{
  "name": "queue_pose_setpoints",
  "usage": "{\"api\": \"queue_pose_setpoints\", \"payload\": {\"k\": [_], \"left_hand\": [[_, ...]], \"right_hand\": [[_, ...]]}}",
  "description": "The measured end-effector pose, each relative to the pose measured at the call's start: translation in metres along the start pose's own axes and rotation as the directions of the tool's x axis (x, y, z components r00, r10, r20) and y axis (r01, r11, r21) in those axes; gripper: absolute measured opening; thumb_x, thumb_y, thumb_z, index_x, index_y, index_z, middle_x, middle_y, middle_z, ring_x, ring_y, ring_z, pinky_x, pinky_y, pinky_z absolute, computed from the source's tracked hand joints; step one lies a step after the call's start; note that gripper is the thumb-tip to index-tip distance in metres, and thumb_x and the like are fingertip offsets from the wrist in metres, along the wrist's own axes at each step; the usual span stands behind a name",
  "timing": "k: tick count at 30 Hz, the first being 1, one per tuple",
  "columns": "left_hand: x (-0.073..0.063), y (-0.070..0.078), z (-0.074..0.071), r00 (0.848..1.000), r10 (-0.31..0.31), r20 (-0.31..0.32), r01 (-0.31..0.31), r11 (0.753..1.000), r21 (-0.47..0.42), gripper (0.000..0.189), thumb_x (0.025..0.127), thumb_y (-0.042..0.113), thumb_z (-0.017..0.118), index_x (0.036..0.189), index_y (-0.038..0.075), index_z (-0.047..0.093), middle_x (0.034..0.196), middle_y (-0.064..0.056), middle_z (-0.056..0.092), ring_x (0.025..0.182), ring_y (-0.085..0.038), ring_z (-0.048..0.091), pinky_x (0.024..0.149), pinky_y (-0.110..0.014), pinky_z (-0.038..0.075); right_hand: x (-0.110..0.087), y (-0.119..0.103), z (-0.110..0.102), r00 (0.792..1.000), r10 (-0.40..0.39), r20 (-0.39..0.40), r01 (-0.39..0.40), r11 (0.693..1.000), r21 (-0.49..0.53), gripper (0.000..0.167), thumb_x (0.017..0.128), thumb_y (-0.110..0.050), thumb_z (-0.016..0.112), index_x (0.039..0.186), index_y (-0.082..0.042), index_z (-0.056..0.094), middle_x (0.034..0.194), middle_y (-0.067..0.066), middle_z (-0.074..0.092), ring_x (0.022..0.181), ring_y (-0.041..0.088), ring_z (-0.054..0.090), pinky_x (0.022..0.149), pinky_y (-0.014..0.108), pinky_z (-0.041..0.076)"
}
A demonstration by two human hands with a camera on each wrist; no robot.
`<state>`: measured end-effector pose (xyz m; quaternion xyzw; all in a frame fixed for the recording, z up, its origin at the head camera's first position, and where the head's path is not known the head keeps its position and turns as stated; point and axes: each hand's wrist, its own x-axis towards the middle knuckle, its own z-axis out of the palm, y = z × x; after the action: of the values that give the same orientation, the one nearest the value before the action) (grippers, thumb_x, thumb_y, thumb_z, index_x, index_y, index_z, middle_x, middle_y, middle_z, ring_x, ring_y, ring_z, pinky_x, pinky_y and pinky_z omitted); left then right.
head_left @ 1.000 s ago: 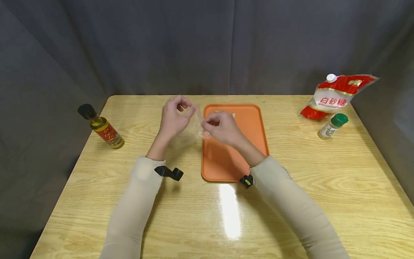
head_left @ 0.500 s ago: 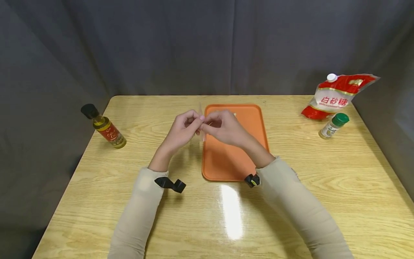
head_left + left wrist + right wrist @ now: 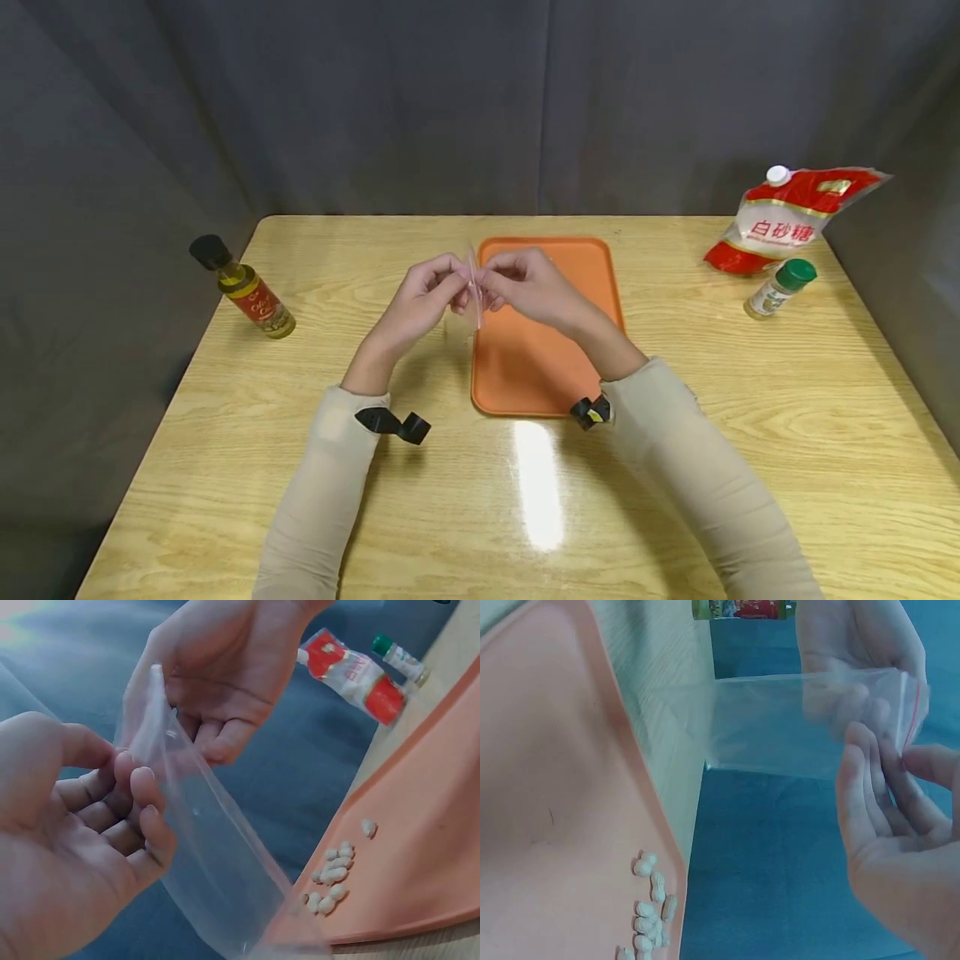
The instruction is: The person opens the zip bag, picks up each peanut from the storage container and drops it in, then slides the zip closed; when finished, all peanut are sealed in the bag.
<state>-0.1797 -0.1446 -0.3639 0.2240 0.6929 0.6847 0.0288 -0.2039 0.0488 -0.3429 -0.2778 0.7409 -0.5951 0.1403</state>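
Between both hands hangs a clear plastic zip bag (image 3: 765, 727), its mouth marked by a red line in the right wrist view. My left hand (image 3: 423, 296) pinches one side of the mouth between thumb and fingers. The opposite side is pinched by my right hand (image 3: 532, 287). In the left wrist view the bag's body (image 3: 217, 855) hangs flat, with nothing visible inside. Several unshelled peanuts (image 3: 335, 874) lie near one end of the orange tray (image 3: 532, 367); in the head view my right hand hides most of that spot.
An olive oil bottle (image 3: 258, 304) stands at the left of the wooden table (image 3: 375, 533). To the back right are a red and white sugar pouch (image 3: 783, 229) and a green-capped seasoning jar (image 3: 776, 292). Dark curtains (image 3: 405, 108) surround the table.
My hands were farther apart with the bag stretched between them, then came together at its mouth. Now the fingertips are slightly parted and the bag's edge stands upright between them.
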Motion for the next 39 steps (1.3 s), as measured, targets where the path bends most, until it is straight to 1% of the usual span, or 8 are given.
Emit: {"api": "queue_pose_setpoints", "payload": {"k": [8,14,19,25,32,35,37,39], "left_hand": [[0.003,-0.002,0.002,0.999,-0.017,-0.035,0.021,0.992,0.125,0.028,0.105,0.012,0.047,0.084,-0.004,0.053,0.072,-0.022,0.049,0.062,-0.024,0.047,0.057,-0.027,0.039],[0.0,-0.001,0.0,0.997,-0.05,-0.051,0.058,0.981,0.187,0.021,0.101,0.004,0.047,0.083,-0.004,0.054,0.068,-0.013,0.05,0.059,-0.022,0.047,0.052,-0.026,0.037],[-0.003,0.002,-0.006,0.994,-0.096,-0.048,0.105,0.955,0.278,0.019,0.096,0.002,0.048,0.078,0.002,0.053,0.063,-0.004,0.045,0.055,-0.015,0.041,0.051,-0.025,0.034],[-0.01,0.011,-0.022,0.988,-0.121,-0.091,0.147,0.906,0.397,0.024,0.091,0.005,0.051,0.067,0.006,0.047,0.06,-0.003,0.036,0.054,-0.016,0.032,0.056,-0.03,0.03],[-0.011,0.015,-0.028,0.982,-0.178,-0.064,0.187,0.854,0.486,0.025,0.087,0.008,0.053,0.063,0.01,0.045,0.058,-0.001,0.036,0.054,-0.015,0.032,0.058,-0.03,0.031],[-0.009,0.011,-0.027,0.986,-0.15,-0.072,0.166,0.866,0.471,0.018,0.092,0.013,0.056,0.075,0.007,0.054,0.067,-0.005,0.047,0.061,-0.019,0.043,0.063,-0.033,0.037],[-0.009,0.007,-0.026,0.99,-0.135,-0.044,0.14,0.874,0.465,0.016,0.092,0.02,0.066,0.1,0.005,0.062,0.091,-0.007,0.059,0.082,-0.023,0.054,0.076,-0.038,0.044],[-0.008,0.003,-0.024,0.99,-0.14,-0.003,0.124,0.865,0.485,0.056,0.086,0.03,0.078,0.132,0.008,0.055,0.126,-0.008,0.056,0.113,-0.025,0.052,0.093,-0.046,0.043]], "right_hand": [[0.005,0.0,0.005,0.998,0.002,-0.067,-0.003,1.0,-0.021,0.016,0.097,-0.007,0.06,0.098,0.005,0.071,0.078,0.015,0.067,0.069,0.033,0.063,0.062,0.035,0.055],[0.005,0.001,0.009,0.993,0.05,-0.108,-0.05,0.999,0.0,0.009,0.092,-0.001,0.065,0.095,0.005,0.071,0.077,0.015,0.068,0.068,0.035,0.064,0.063,0.039,0.056],[0.004,0.002,0.009,0.99,0.034,-0.136,-0.052,0.99,-0.131,0.006,0.088,-0.001,0.064,0.088,0.001,0.07,0.071,0.012,0.066,0.064,0.031,0.063,0.054,0.031,0.05],[0.001,0.004,-0.001,0.973,0.054,-0.225,-0.13,0.931,-0.342,0.007,0.082,-0.005,0.065,0.078,-0.007,0.07,0.065,0.005,0.061,0.057,0.02,0.054,0.054,0.029,0.041],[0.005,-0.002,0.001,0.988,0.028,-0.152,-0.101,0.858,-0.503,0.009,0.081,-0.005,0.066,0.076,-0.01,0.072,0.064,0.001,0.064,0.052,0.017,0.05,0.05,0.03,0.039],[0.007,-0.001,0.002,0.987,0.038,-0.153,-0.109,0.869,-0.483,0.009,0.086,-0.007,0.068,0.078,-0.007,0.074,0.071,0.002,0.068,0.057,0.017,0.057,0.054,0.031,0.044],[0.008,0.0,0.003,0.986,0.048,-0.158,-0.117,0.877,-0.466,0.01,0.089,-0.009,0.07,0.08,-0.005,0.075,0.073,0.004,0.07,0.058,0.018,0.06,0.054,0.032,0.046],[0.009,0.002,0.004,0.986,0.051,-0.16,-0.119,0.883,-0.453,0.011,0.09,-0.01,0.07,0.084,-0.003,0.075,0.073,0.006,0.07,0.059,0.018,0.062,0.054,0.032,0.047]]}}
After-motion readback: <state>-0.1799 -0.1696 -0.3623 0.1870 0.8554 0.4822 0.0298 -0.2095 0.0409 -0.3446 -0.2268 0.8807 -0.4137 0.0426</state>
